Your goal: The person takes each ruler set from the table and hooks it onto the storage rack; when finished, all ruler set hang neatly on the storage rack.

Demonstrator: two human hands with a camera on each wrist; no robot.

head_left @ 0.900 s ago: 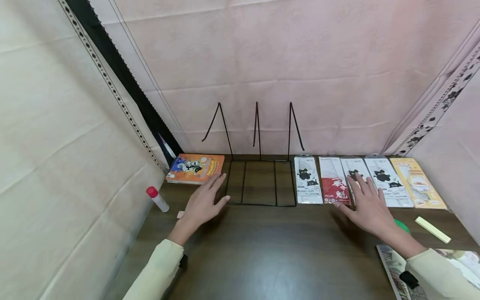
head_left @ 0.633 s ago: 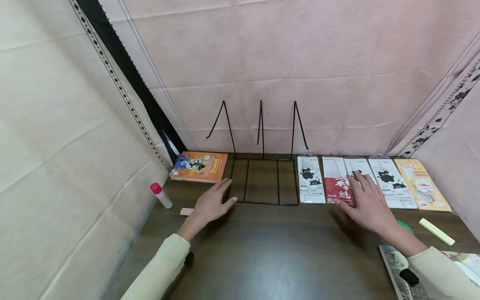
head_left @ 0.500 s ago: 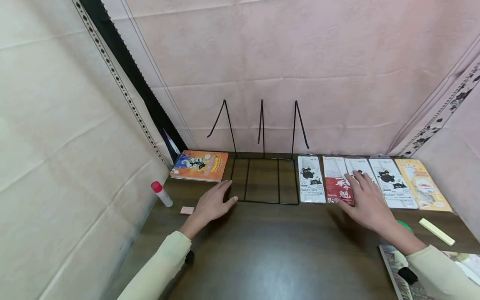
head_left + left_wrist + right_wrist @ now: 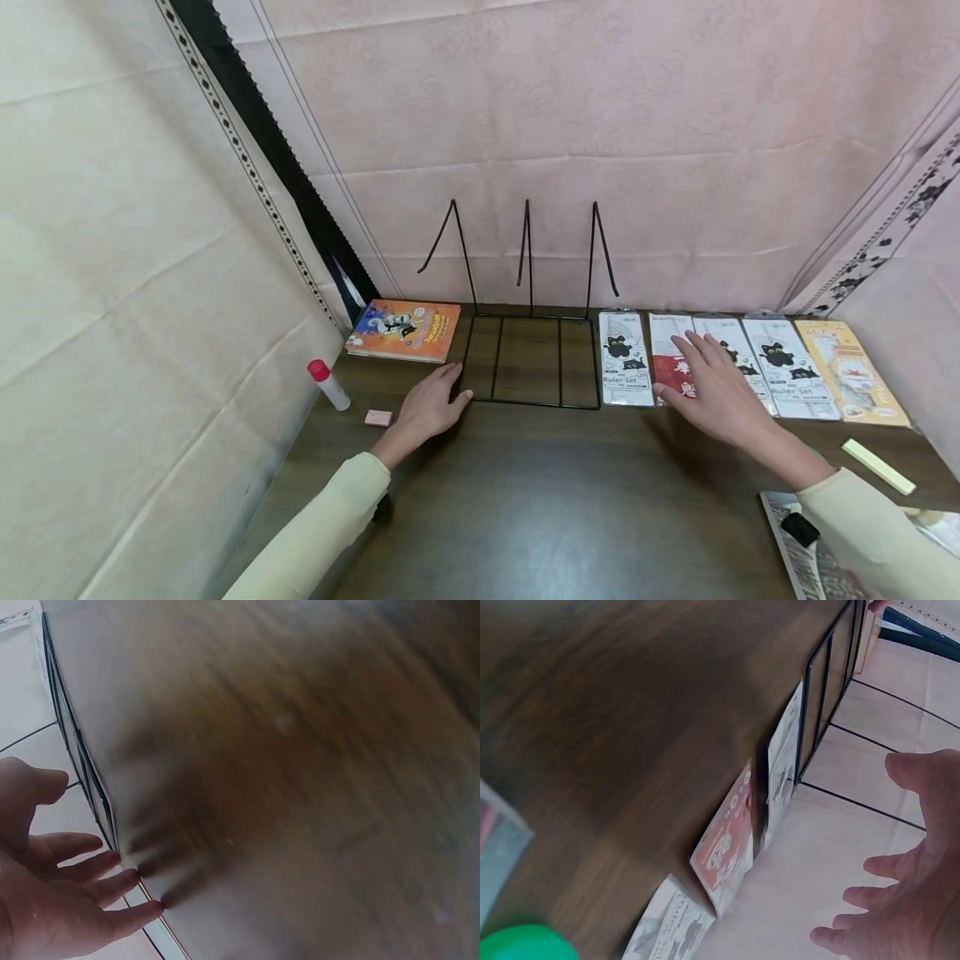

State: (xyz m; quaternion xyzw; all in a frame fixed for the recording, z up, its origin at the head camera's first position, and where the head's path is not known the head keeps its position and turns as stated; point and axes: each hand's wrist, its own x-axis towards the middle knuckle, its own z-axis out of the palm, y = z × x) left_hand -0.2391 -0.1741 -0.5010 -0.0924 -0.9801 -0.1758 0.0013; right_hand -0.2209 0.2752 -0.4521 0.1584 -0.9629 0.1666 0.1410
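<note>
My left hand (image 4: pixel 427 408) is spread, fingertips by the lower left corner of a black wire rack (image 4: pixel 528 402) and just below an orange picture book (image 4: pixel 408 331). Over the flat packs at the back right hovers my right hand (image 4: pixel 716 392), fingers spread and holding nothing. Below it lie a red-and-white ruler pack (image 4: pixel 667 337) and a ruler set (image 4: pixel 750 379) with a black cat, both partly covered. Another ruler set (image 4: pixel 624 358) lies against the rack's right side. In the right wrist view, the right hand (image 4: pixel 922 885) stands apart from the red-and-white pack (image 4: pixel 727 844).
A glue stick (image 4: pixel 330 386) with a red cap and a pink eraser (image 4: pixel 378 417) are at the left. Farther right come another ruler set (image 4: pixel 791 367), a yellow pack (image 4: pixel 851 371), a pale yellow stick (image 4: pixel 877 467), a green object (image 4: pixel 529 945) and a picture-covered book (image 4: pixel 787 517).
My right hand has shifted left and up, from over the cat ruler set toward the red-and-white pack. The left hand has drawn slightly down off the orange book. The head view has shifted a little.
</note>
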